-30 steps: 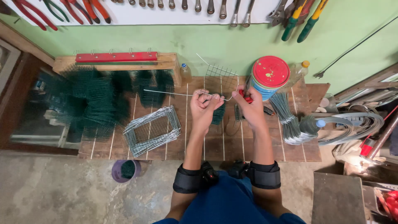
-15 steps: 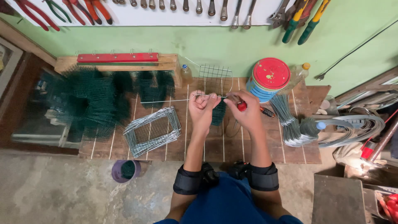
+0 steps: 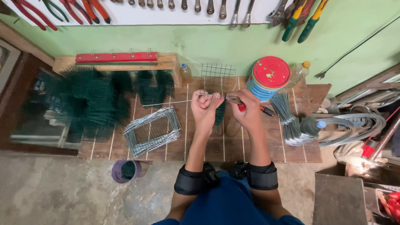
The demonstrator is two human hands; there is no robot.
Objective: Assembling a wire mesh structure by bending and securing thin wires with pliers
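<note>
My left hand is closed around a thin straight wire that sticks out to the left over the wooden bench. My right hand grips red-handled pliers, their jaws meeting the wire's end between the two hands. A small square of wire mesh leans against the green wall just beyond my hands. A dark green mesh piece lies under and between the hands.
A stack of grey wire frames lies left of my hands, with piles of green mesh further left. A red-lidded tin, bundles of cut wire and a plastic bottle stand to the right. Tools hang on the wall.
Both hands have moved slightly up and closer together, the pliers now meeting the wire's end. The wire stays pointing left.
</note>
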